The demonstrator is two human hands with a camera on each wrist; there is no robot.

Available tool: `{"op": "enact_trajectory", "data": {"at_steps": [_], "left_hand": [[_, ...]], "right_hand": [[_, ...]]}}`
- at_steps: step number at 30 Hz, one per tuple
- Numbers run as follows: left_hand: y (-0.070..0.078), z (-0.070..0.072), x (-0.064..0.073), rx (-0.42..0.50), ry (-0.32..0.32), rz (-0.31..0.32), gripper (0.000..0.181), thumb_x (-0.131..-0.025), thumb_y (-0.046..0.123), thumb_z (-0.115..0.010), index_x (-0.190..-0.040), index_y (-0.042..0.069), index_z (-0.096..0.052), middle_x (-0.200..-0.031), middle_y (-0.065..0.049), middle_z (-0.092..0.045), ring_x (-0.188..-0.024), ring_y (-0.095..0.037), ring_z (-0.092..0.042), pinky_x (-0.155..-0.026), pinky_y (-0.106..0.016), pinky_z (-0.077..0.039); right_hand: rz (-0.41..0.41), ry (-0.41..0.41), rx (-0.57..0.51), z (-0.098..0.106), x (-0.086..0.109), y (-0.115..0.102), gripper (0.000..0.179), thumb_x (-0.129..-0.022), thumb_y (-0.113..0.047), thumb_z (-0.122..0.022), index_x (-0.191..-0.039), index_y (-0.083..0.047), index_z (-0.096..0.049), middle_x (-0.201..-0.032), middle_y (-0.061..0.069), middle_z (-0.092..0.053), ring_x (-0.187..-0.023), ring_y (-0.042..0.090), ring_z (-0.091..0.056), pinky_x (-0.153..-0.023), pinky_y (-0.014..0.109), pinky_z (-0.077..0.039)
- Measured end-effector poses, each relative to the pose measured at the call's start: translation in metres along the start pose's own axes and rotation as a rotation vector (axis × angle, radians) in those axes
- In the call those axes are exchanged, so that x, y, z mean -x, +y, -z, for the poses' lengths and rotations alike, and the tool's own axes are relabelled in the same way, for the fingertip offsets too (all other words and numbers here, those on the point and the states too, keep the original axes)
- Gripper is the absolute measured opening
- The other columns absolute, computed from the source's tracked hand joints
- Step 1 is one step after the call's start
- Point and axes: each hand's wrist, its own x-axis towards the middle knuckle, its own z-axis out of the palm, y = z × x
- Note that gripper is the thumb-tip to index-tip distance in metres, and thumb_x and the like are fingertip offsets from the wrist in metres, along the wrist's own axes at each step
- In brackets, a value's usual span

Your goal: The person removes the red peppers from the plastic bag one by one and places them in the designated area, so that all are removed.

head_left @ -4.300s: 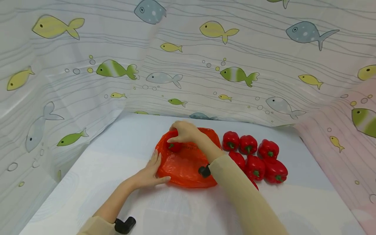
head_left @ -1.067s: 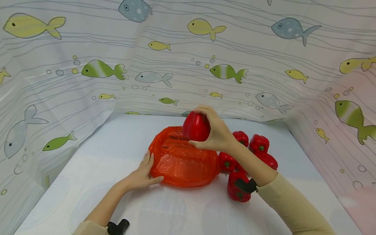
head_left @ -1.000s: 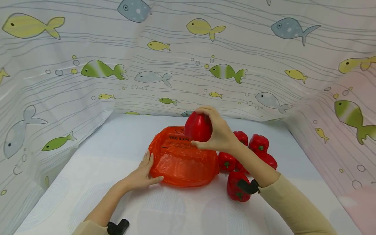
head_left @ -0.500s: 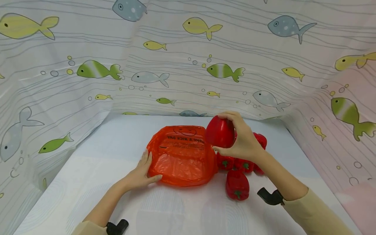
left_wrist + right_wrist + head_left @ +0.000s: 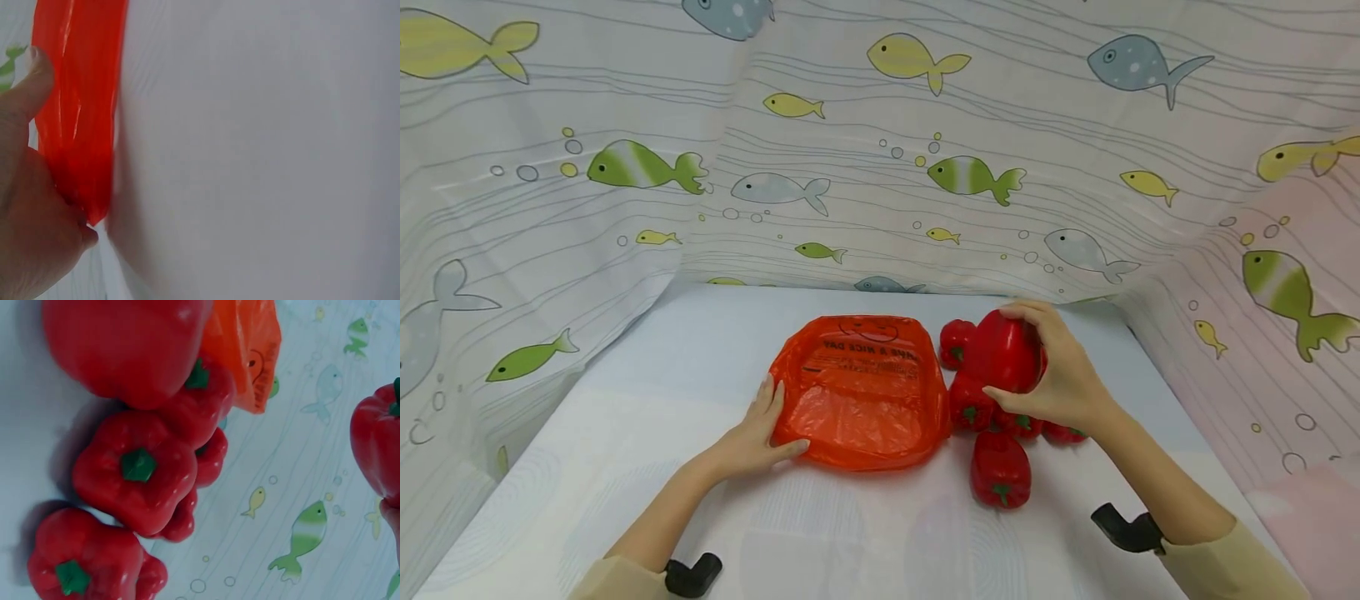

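Note:
My right hand [image 5: 1063, 375] grips a glossy red bell pepper [image 5: 1000, 346], thumb in front and fingers over its far side. That pepper is held up, overlapping other peppers in the head view; in the right wrist view the held pepper [image 5: 377, 440] shows at the right edge, green stem up, apart from the group. An orange-red plastic bag [image 5: 857, 408] with a smiley and print lies with its mouth spread. My left hand [image 5: 756, 433] rests against the bag's left side, fingers extended and thumb along the near rim; the left wrist view shows the bag's side [image 5: 78, 112] by that hand.
Several red bell peppers with green stems lie right of the bag: one pepper [image 5: 957, 342] at the back, one pepper [image 5: 970, 404] beside the bag, a nearest pepper [image 5: 1001, 471] in front. A fish-printed curtain [image 5: 850, 150] stands behind the white table [image 5: 820, 542].
My right hand, earlier reaching into the bag, has come out with the bell pepper and carried it right, from above the bag to over the other peppers. The left hand stays at the bag's side.

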Motion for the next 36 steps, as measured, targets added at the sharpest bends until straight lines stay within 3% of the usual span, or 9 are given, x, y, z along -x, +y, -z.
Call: {"op": "enact_trajectory", "data": {"at_steps": [4, 15, 19, 25, 36], "left_hand": [[-0.001, 0.0, 0.0, -0.001, -0.002, 0.005, 0.109, -0.086, 0.052, -0.064, -0.148, -0.012, -0.003, -0.155, -0.029, 0.013, -0.142, -0.046, 0.007, -0.11, -0.062, -0.011], [-0.001, 0.001, 0.002, 0.022, 0.003, 0.005, 0.108, -0.086, 0.051, -0.065, -0.148, -0.012, -0.002, -0.155, -0.029, 0.014, -0.142, -0.046, 0.007, -0.11, -0.063, -0.009], [0.0, 0.001, 0.002, 0.03, 0.002, 0.003, 0.108, -0.086, 0.051, -0.065, -0.148, -0.012, -0.002, -0.155, -0.029, 0.013, -0.142, -0.045, 0.008, -0.111, -0.062, -0.007], [0.0, 0.001, 0.002, 0.033, -0.001, 0.003, 0.109, -0.086, 0.051, -0.065, -0.148, -0.012, -0.002, -0.155, -0.029, 0.014, -0.142, -0.046, 0.008, -0.111, -0.063, -0.008], [-0.001, 0.001, 0.003, 0.023, 0.003, 0.004, 0.108, -0.086, 0.051, -0.065, -0.148, -0.012, -0.003, -0.155, -0.028, 0.013, -0.142, -0.046, 0.007, -0.11, -0.063, -0.01]], "right_hand": [[-0.008, -0.012, 0.037, 0.006, 0.01, 0.003, 0.096, -0.053, -0.008, -0.092, -0.135, -0.004, -0.042, -0.132, 0.008, -0.047, -0.118, 0.018, -0.045, -0.081, 0.024, -0.052], [-0.071, -0.08, 0.083, 0.021, 0.042, 0.014, 0.096, -0.049, -0.006, -0.094, -0.132, -0.003, -0.045, -0.128, 0.007, -0.049, -0.114, 0.019, -0.047, -0.074, 0.035, -0.056], [-0.119, -0.176, 0.103, 0.025, 0.058, 0.018, 0.097, -0.048, -0.01, -0.096, -0.131, -0.005, -0.045, -0.125, 0.006, -0.049, -0.113, 0.023, -0.048, -0.069, 0.043, -0.058], [-0.204, -0.337, 0.111, 0.028, 0.084, 0.024, 0.092, -0.052, -0.018, -0.096, -0.128, -0.01, -0.045, -0.122, 0.002, -0.048, -0.109, 0.024, -0.049, -0.064, 0.036, -0.058], [-0.396, -0.517, 0.033, 0.024, 0.109, 0.029, 0.084, -0.056, -0.026, -0.094, -0.123, -0.013, -0.046, -0.116, 0.002, -0.053, -0.108, 0.03, -0.051, -0.063, 0.033, -0.058]]}}
